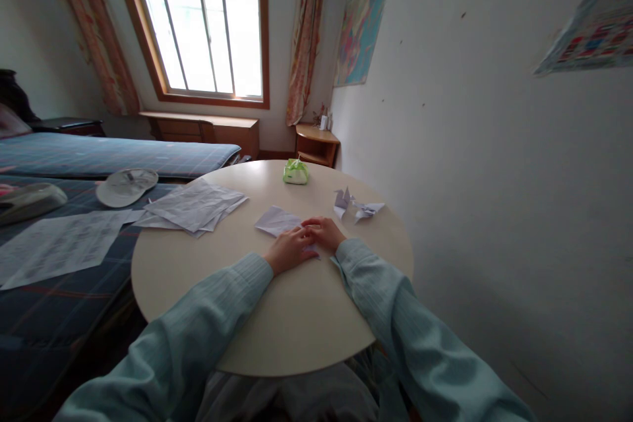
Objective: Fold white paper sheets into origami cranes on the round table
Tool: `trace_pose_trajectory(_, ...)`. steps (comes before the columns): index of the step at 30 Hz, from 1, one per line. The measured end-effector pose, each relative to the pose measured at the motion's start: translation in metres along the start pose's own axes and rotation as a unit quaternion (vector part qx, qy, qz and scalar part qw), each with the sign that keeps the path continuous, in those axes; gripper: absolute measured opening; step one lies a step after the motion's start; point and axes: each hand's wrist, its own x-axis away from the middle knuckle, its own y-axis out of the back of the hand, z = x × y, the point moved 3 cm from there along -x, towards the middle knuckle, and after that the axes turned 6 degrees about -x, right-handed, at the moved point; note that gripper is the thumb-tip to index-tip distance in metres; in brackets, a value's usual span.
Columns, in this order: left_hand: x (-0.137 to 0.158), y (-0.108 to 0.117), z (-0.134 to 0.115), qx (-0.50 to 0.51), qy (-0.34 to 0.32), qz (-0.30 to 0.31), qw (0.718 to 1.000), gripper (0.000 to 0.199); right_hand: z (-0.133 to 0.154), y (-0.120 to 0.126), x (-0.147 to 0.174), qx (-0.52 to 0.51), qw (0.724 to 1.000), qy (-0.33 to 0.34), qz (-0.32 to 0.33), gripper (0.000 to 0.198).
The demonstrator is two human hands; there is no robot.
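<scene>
Though obscured, paper (pixel 275 219); likely tissue packet (pixel 295 173)

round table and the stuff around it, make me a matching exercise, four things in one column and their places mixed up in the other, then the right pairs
Things
1. folded sheet
2. paper figures
3. green-and-white pack
4. pale cap

Places
A. on the dark plaid bedding
B. near the far edge of the round table, below the window in the view
C. partly hidden by the left hand and the right hand
D. on the table's right side, beyond the right hand

Right pairs
1-C, 2-D, 3-B, 4-A
</scene>
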Motion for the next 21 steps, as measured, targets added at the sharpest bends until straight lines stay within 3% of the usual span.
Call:
trace_pose_trajectory(12, 0.001, 0.004, -0.002, 0.025, -0.007, 0.010, 1.000, 0.039, 0.001, 0.001, 0.000, 0.013, 1.000, 0.009, -0.003, 0.022)
trace_pose_trajectory(21, 0.002, -0.007, 0.001, 0.068, -0.042, 0.025, 0.996, 0.052, -0.003, 0.001, -0.004, 0.011, 1.000, -0.002, -0.001, 0.026)
